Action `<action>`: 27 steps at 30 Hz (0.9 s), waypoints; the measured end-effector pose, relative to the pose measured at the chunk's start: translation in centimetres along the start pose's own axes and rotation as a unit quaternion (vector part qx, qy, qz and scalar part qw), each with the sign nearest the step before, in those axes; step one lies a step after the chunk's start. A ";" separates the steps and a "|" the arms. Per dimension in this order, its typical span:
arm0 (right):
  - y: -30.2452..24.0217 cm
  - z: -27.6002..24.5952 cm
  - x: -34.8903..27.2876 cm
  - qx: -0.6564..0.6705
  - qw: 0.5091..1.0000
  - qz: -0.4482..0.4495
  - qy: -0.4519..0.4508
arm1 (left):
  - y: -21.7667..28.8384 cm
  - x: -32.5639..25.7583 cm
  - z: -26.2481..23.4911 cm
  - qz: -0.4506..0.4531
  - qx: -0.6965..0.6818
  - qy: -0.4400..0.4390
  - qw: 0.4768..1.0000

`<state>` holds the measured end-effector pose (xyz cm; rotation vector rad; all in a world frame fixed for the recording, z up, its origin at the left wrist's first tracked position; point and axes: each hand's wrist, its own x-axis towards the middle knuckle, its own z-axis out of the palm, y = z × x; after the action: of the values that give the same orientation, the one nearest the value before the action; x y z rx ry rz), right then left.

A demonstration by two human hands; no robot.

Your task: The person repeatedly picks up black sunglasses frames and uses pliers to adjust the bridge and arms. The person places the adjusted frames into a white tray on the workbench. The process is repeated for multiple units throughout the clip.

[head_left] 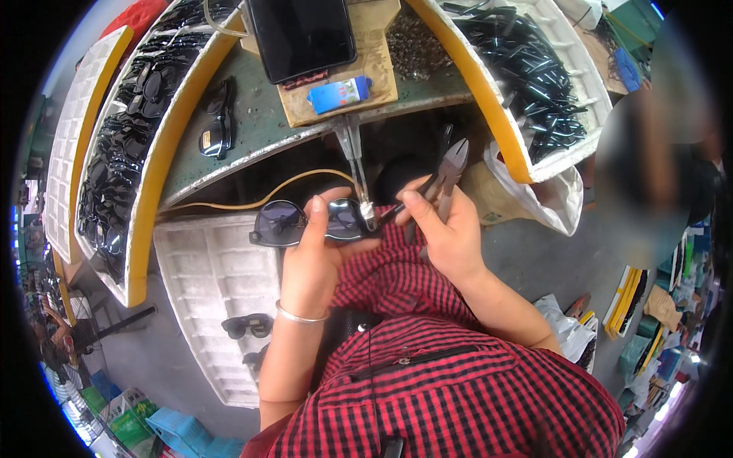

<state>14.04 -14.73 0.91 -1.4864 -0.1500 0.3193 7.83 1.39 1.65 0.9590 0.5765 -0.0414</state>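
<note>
My left hand [311, 256] grips a pair of dark-lensed sunglasses [276, 221] by the front, thumb above and fingers beneath. Their right end meets the tip of a narrow metal fixture [353, 153] that juts from the bench. Pinched in my right hand [456, 238] is a thin black piece, apparently a temple arm [388, 217], reaching to the hinge end of the sunglasses; whether it is joined there I cannot tell. The same hand holds diagonal cutters [455, 157], jaws pointing up and away. My fingers partly cover their handles.
Yellow-edged white trays stand left and right, one with sunglasses [114, 172], the other with black temple arms [527, 72]. On the green bench [195, 164] are a tablet [301, 38], a blue box [338, 95] and loose sunglasses [218, 126]. A white tray [198, 282] sits below left.
</note>
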 end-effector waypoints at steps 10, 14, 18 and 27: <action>0.3 -0.2 -0.4 0.036 0.999 0.014 -0.001 | 0.3 -0.1 -0.4 0.017 0.005 -0.006 1.000; 0.6 -0.3 -0.4 0.066 0.998 0.007 -0.004 | 0.1 0.0 -0.7 0.024 -0.001 -0.011 1.000; 0.7 -0.4 -0.4 0.079 0.997 0.009 -0.014 | 0.1 -0.2 -0.7 0.029 0.001 -0.012 1.000; 0.6 -0.5 -0.5 0.109 0.994 0.021 -0.012 | 0.1 -0.3 -0.7 0.030 -0.010 -0.014 0.999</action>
<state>13.66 -15.29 0.29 -1.2708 -0.0992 0.3765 7.29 1.94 1.61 0.9552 0.5200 0.0047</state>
